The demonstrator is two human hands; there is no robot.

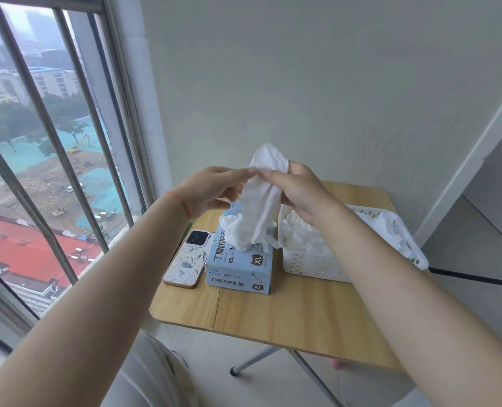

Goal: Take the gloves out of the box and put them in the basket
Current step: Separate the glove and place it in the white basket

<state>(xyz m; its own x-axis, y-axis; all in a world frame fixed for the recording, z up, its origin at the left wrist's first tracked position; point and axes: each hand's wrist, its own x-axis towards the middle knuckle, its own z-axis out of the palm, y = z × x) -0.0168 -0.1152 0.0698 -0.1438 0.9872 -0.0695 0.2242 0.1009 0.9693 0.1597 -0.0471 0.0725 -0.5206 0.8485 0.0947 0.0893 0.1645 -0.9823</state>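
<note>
At frame centre, both hands, left and right, are pinching a limp white glove by its cuff above the box, its light, clingy film probably dragging neighbours, beside the basket.

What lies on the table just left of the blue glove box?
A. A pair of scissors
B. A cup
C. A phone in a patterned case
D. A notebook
C: a phone in a pale patterned case lies camera side up, right beside the left side of the glove box on the wooden table.
</note>
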